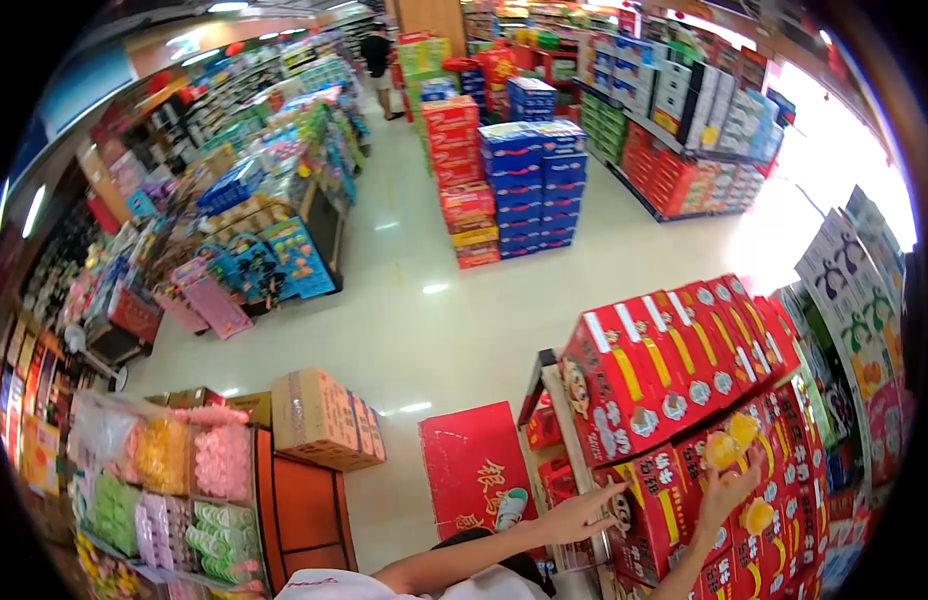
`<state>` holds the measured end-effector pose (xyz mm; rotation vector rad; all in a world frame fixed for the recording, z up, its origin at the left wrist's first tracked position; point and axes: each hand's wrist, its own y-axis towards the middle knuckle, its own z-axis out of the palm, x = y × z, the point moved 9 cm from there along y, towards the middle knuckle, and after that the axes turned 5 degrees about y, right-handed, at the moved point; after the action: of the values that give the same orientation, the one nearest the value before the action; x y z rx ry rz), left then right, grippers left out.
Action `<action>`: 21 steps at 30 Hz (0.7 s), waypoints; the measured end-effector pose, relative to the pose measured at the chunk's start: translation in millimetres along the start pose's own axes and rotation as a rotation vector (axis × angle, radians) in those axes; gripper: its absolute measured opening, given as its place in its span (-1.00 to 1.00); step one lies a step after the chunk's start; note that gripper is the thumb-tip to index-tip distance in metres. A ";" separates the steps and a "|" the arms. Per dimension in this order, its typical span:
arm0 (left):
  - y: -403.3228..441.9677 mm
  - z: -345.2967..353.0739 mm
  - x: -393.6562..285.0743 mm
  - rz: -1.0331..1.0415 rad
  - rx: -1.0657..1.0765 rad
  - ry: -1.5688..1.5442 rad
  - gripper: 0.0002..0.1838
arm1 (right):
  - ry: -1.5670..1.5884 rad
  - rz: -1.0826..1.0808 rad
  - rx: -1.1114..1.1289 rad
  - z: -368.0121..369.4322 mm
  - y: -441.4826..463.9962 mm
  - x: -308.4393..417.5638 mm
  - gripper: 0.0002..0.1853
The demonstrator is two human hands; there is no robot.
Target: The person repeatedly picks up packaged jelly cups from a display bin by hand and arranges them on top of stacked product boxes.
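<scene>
My left hand [584,510] reaches to the near left corner of the red boxes [656,508] on the lower right, its index finger extended against or just beside a box side. Farther right, my right hand [726,492] is over the same stack, fingers spread over the box fronts. Yellow round pictures [722,448] printed on the boxes show by its fingertips. I see nothing held in either hand. Above them lies an upper row of red boxes [674,355] with yellow stripes and white labels.
Cardboard cartons [324,415] stand on an orange-brown cabinet [304,510] at the lower left, beside bins of coloured goods [164,455]. A red mat [474,465] lies on the floor. Blue boxes [529,190] are stacked mid-aisle. A person [377,65] stands far back.
</scene>
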<state>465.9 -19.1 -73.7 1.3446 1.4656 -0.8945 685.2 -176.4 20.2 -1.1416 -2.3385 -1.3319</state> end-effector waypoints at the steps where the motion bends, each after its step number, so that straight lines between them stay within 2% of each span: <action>1: -26.6 -5.1 17.7 -0.031 -0.072 -0.045 -0.23 | -0.003 0.010 -0.026 -2.8 -1.7 -6.7 -0.06; 2: -52.8 -9.5 43.1 -0.055 -0.141 -0.091 -0.26 | 0.046 0.017 -0.100 -9.2 -3.0 -1.3 -0.11; 4: -106.0 -6.1 105.5 -0.078 -0.210 0.057 -0.28 | 0.014 -0.077 -0.164 -17.1 -5.0 8.4 -0.18; 6: -160.4 -16.9 127.1 -0.285 -0.066 0.174 -0.25 | -0.004 -0.124 -0.199 -25.4 -5.9 16.4 -0.25; 8: -217.9 -12.2 172.7 -0.404 -0.054 0.307 -0.31 | 0.027 -0.139 -0.227 -31.7 -1.0 30.3 -0.33; 10: -267.7 29.8 261.9 -0.420 0.323 0.366 -0.41 | 0.106 -0.081 -0.249 -33.0 -9.5 51.7 -0.42; 11: -286.8 13.7 233.4 -0.474 0.271 0.445 -0.48 | 0.186 -0.115 -0.225 -31.8 -21.2 88.7 -0.52; 12: -299.9 -9.6 198.5 -0.530 0.221 0.525 -0.54 | 0.193 -0.131 -0.150 -18.8 -41.9 105.8 -0.54; 13: -311.4 -6.4 213.3 -0.551 0.266 0.514 -0.48 | 0.198 -0.152 -0.072 -0.3 -66.2 116.3 -0.55; 14: -320.4 -12.4 223.2 -0.561 0.140 0.477 -0.44 | 0.307 -0.239 0.047 20.2 -92.9 136.5 -0.59; 15: -331.3 -17.3 233.0 -0.572 0.010 0.439 -0.40 | 0.627 -0.003 0.217 51.3 -127.4 152.3 -0.63; 16: -342.5 -21.0 235.1 -0.586 -0.121 0.400 -0.35 | 0.610 0.143 0.475 79.9 -164.9 174.5 -0.66; 17: -354.3 -30.1 220.2 -0.637 -0.211 0.361 -0.32 | 0.402 -0.222 0.534 78.0 -196.2 238.8 -0.69; 18: -365.9 -41.0 201.0 -0.686 -0.299 0.326 -0.29 | 0.705 -0.033 0.811 125.7 -251.4 229.2 -0.67; 19: -375.5 -43.2 194.2 -0.640 -0.390 0.262 -0.34 | 0.640 -0.200 0.938 114.2 -280.9 283.5 -0.68; 20: -385.7 -44.2 189.0 -0.679 -0.415 0.224 -0.36 | 0.674 -0.207 1.072 132.6 -333.2 283.5 -0.68; 21: -396.4 -44.1 179.1 -0.719 -0.440 0.181 -0.38 | 0.763 -0.306 1.156 125.8 -363.5 313.4 -0.67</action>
<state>72.0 24.4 -258.4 0.5745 2.1945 -0.8171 235.9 -17.4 -117.6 0.0810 -2.0767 -0.1761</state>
